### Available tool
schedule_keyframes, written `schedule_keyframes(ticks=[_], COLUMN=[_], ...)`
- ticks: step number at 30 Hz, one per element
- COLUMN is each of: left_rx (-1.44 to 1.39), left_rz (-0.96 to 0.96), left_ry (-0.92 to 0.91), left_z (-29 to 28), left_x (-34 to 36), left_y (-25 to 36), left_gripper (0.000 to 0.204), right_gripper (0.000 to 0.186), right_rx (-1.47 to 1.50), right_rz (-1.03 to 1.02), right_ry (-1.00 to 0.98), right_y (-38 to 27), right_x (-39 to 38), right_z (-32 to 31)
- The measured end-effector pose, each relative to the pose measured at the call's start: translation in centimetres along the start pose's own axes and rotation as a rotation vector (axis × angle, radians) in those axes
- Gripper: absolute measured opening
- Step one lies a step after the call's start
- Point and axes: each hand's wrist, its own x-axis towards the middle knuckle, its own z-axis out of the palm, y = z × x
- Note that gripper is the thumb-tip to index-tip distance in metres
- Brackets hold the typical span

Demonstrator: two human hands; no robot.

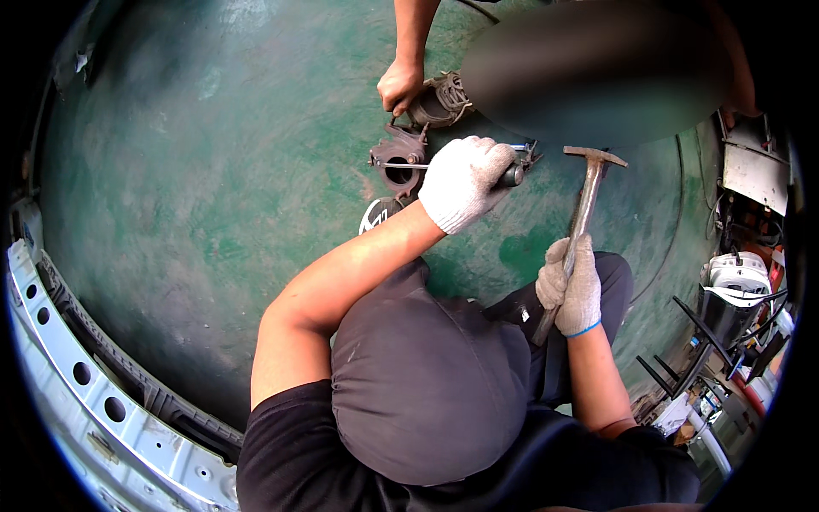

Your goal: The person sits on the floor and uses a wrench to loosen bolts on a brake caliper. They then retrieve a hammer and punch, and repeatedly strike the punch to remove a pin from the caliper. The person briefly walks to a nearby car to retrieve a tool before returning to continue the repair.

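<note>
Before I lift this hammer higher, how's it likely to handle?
The hammer will probably feel top-heavy, since its wide crosswise head sits well beyond your right hand. It should stay stiff, as the long handle looks straight and solid. It might slip slightly: the handle looks shiny against your knit glove.

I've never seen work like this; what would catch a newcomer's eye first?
Probably the hammer, right of centre, its head toward the top, gripped in the person's gloved right hand. Above centre, the gloved left hand holds a dark-handled tool whose shaft reaches across a brownish metal part. At that part's upper end is another person's bare hand.
</note>
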Motion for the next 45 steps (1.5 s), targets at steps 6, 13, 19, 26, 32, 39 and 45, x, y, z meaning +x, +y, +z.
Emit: schedule_keyframes(ticks=[6,13,19,26,32,39,45], left_rx=[-0.013,-0.049,-0.022,-0.049,-0.040,-0.029,-0.061], left_rz=[0.027,-0.006,-0.060,-0.126,-0.221,-0.223,-0.270], left_ry=[-0.020,-0.043,-0.075,0.018,0.106,0.026,0.083], left_z=[-1.0,-1.8,-2.0,-2.2,-2.1,-2.5,-1.5], left_x=[-0.7,-0.9,-0.8,0.0,0.8,1.0,1.6], left_y=[-0.1,-0.4,-0.1,-0.2,-0.4,-0.1,-0.6], left_gripper=[0.020,0.020,0.020,0.023,0.024,0.034,0.025], right_gripper=[0.061,0.060,0.060,0.065,0.073,0.067,0.072], right_rx=[-0.050,-0.054,-0.050,-0.159,-0.351,-0.447,-0.474], right_rz=[0.019,0.029,0.036,-0.030,-0.218,-0.115,-0.124], right_ry=[-0.004,-0.040,-0.059,-0.088,-0.254,-0.277,-0.269], right_y=[-0.3,-0.3,-0.2,-0.3,0.2,1.4,-3.4], right_x=[-0.2,0.0,0.1,-0.5,-1.9,-1.5,-3.0], right_z=[0.7,0.8,0.7,1.0,1.3,2.3,2.8])
